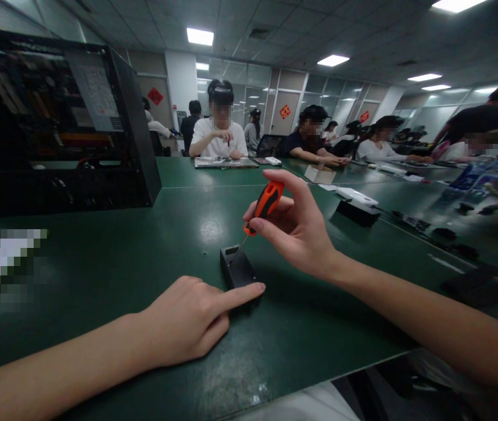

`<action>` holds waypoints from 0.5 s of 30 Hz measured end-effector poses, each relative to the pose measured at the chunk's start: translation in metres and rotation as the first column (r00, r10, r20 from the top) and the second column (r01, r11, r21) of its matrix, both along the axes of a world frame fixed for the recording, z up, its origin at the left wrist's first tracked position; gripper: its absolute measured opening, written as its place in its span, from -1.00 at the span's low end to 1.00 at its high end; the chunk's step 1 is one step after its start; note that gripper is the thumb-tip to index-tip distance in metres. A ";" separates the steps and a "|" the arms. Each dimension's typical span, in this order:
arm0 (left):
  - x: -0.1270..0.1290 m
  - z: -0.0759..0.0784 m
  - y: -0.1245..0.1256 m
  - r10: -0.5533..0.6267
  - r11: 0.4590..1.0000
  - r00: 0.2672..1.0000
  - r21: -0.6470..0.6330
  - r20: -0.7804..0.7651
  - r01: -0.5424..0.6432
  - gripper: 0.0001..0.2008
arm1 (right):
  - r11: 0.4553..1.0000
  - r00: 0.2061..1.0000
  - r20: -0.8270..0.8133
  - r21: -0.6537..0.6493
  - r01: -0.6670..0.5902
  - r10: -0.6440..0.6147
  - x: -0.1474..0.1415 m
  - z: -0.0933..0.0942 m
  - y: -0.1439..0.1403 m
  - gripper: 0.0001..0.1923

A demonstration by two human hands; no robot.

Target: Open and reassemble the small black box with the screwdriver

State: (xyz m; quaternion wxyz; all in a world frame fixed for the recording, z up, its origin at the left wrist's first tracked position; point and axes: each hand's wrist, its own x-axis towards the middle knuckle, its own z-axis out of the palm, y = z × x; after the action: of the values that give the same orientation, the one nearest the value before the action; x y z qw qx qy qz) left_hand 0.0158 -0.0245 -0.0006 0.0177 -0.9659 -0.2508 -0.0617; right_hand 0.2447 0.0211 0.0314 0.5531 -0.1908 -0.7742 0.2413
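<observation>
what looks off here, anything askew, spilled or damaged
Nothing looks plainly spilled or damaged. Mildly odd: the orange-and-black screwdriver slants onto the black box instead of standing upright, and black parts lie scattered on the right.

"Where's that camera looking from?"
"The wearer's head, above the near edge of the table (182,234), facing forward and down."
"Close to the hands?"
"Near: left hand (187,321) low and left of centre, right hand (301,234) higher and right of it, forearms (77,365) coming in from the lower sides."
"And beyond?"
"One wide view: the case (137,128) near on the left, the person (220,134) opposite well back, a wall (181,70) behind, lights (200,37) along the top."
</observation>
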 end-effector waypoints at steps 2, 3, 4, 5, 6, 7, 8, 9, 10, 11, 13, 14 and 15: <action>0.000 0.000 0.000 -0.007 1.000 1.000 0.009 0.001 0.007 -0.32 | 1.000 1.000 0.017 -0.007 -0.003 0.003 0.000 -0.001 0.001 -0.40; 0.000 0.000 0.000 -0.011 1.000 1.000 0.011 0.004 0.011 -0.33 | 1.000 1.000 0.025 -0.009 -0.007 0.007 0.000 0.000 0.001 -0.40; 0.000 -0.001 0.001 -0.016 1.000 1.000 0.012 0.007 0.016 -0.33 | 1.000 0.999 0.032 -0.010 -0.006 0.007 0.000 0.000 0.002 -0.40; 0.000 -0.001 0.001 -0.020 1.000 1.000 0.011 0.012 0.020 -0.34 | 1.000 0.999 0.039 -0.006 0.004 -0.004 0.000 0.002 0.002 -0.41; 0.000 -0.002 0.001 -0.024 1.000 1.000 0.008 0.017 0.024 -0.35 | 1.000 0.999 0.047 0.002 0.020 -0.020 0.001 0.004 0.002 -0.42; 0.000 -0.002 0.002 -0.025 1.000 0.999 0.006 0.021 0.025 -0.35 | 0.999 0.998 0.057 0.011 0.032 -0.033 0.001 0.006 0.002 -0.43; 0.000 -0.003 0.002 -0.026 1.000 0.999 0.005 0.022 0.026 -0.35 | 0.999 0.997 0.067 0.017 0.036 -0.037 0.000 0.008 0.001 -0.44; 0.000 -0.003 0.002 -0.027 1.000 0.999 0.005 0.022 0.027 -0.36 | 0.999 0.997 0.075 0.020 0.027 -0.028 0.000 0.010 0.000 -0.45; 0.000 -0.003 0.002 -0.027 1.000 0.999 0.004 0.021 0.027 -0.36 | 1.000 0.997 0.081 0.022 0.008 -0.009 -0.001 0.012 -0.001 -0.46; 0.001 -0.003 0.002 -0.028 1.000 0.999 0.003 0.019 0.027 -0.36 | 1.000 0.997 0.083 0.024 -0.013 0.011 -0.002 0.014 -0.002 -0.46; 0.001 -0.002 0.002 -0.027 1.000 1.000 -0.003 0.015 0.027 -0.36 | 0.999 0.998 0.066 0.046 -0.012 0.009 -0.004 0.016 -0.005 -0.48; 0.001 -0.002 0.002 -0.026 1.000 1.000 -0.005 0.012 0.026 -0.36 | 0.998 0.999 0.048 0.063 0.012 -0.015 -0.004 0.016 -0.006 -0.51; 0.002 -0.001 0.002 -0.024 1.000 1.000 -0.004 0.006 0.024 -0.37 | 0.996 0.999 0.030 0.076 0.041 -0.043 -0.005 0.017 -0.007 -0.54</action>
State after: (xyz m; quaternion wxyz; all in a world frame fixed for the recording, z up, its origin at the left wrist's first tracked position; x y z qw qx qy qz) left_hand 0.0173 -0.0223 -0.0020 0.0141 -0.9687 -0.2392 -0.0640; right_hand 0.2398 0.0143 0.0484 0.5527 -0.1899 -0.7871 0.1973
